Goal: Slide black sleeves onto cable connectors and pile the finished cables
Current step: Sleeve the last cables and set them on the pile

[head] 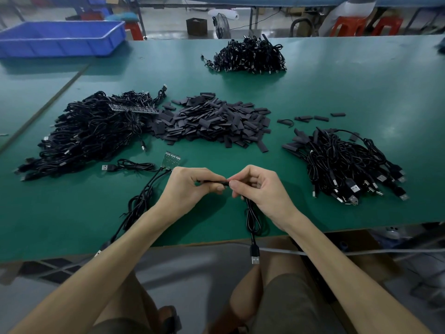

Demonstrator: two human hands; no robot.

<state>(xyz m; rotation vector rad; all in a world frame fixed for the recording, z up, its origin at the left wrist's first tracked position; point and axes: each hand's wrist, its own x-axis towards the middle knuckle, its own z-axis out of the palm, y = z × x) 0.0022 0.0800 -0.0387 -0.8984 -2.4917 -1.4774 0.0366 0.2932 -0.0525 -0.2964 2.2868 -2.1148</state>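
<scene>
My left hand (192,186) and my right hand (260,189) meet over the near part of the green table (337,88). Between their fingertips is a black sleeve (214,182), pinched by both hands. A black cable (251,218) hangs from my right hand, and its USB plug (254,255) dangles past the table edge. A heap of loose black sleeves (212,121) lies in the middle. Cables with sleeves and USB plugs are piled at the right (349,165).
A large tangle of black cables (91,133) lies at the left, with a small circuit strip (171,161) and a few loose cables (139,203) near my left hand. Another cable pile (250,56) sits far back. A blue bin (60,38) stands at the far left.
</scene>
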